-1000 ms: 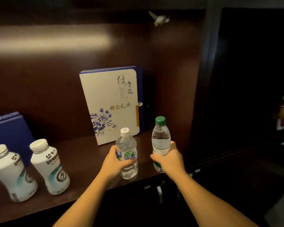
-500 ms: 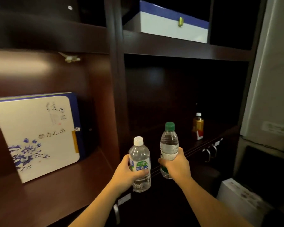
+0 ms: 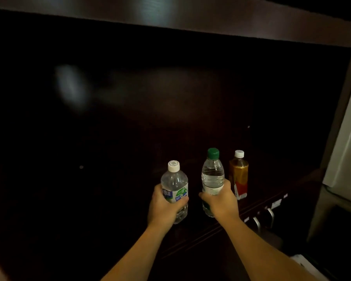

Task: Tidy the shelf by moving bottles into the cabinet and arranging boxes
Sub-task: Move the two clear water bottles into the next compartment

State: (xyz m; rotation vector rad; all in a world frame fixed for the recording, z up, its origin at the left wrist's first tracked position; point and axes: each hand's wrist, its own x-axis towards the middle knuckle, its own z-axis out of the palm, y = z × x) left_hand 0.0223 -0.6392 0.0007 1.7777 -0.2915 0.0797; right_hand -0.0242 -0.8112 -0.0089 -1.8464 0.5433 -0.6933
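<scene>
My left hand (image 3: 164, 207) grips a clear water bottle with a white cap (image 3: 174, 181), held upright. Beside it, my right hand (image 3: 221, 201) grips a taller clear water bottle with a green cap (image 3: 212, 173), also upright. Both bottles are held in front of a dark cabinet compartment (image 3: 130, 118). Just right of the green-capped bottle, an amber tea bottle with a white cap and red label (image 3: 239, 175) stands on the compartment's floor. I cannot tell whether the held bottles touch that floor.
The shelf board above the compartment (image 3: 170, 15) catches some light. Metal door handles (image 3: 265, 218) stick out below the shelf's front edge at the right. A pale wall or appliance (image 3: 344, 155) stands at the far right, with a white box (image 3: 304, 262) low down.
Both hands have carried their bottles rightward from the shelf with the tea box to the dark compartment. The view has swung right; the white and blue boxes have left the frame.
</scene>
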